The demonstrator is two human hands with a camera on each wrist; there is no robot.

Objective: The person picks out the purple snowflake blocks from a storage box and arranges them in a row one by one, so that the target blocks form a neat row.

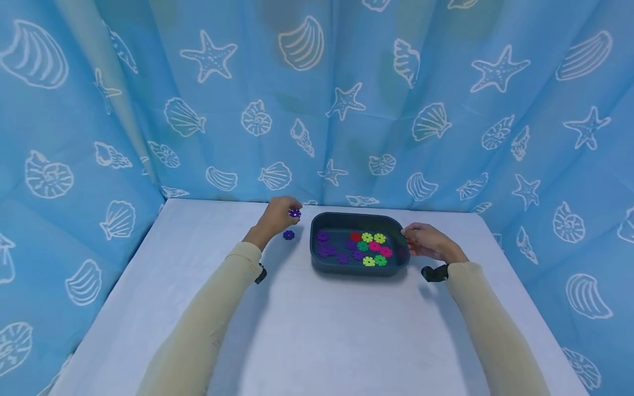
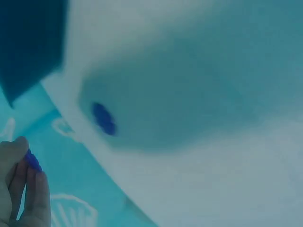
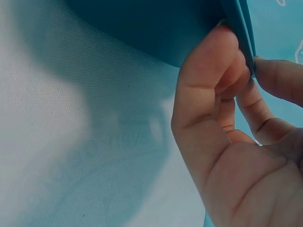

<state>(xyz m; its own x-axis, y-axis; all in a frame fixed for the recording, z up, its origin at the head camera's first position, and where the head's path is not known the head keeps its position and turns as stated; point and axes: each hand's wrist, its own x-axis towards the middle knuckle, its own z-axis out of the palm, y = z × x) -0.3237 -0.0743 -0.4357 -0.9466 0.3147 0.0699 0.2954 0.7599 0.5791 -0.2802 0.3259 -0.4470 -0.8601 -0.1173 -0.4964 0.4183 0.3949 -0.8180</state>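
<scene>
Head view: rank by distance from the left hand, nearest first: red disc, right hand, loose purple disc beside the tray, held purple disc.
1. Held purple disc: pinched in the left hand.
2. Loose purple disc: left of the tray.
3. Red disc: inside the tray.
4. Right hand: at the tray's right end.

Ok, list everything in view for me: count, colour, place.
tabletop: one, white, under the tray
tray: one, dark grey, on the tabletop
yellow discs: three, in the tray
green discs: two, in the tray
pink discs: two, in the tray
red disc: one, in the tray
purple discs: several, exact count unclear, in the tray
loose disc: one, purple, left of the tray
held disc: one, purple, pinched in the left hand
curtain: blue, white shells and starfish, behind and both sides
wrist devices: two, black, one per wrist
sleeves: two, cream
right hand: one, gripping the tray's right end
</scene>
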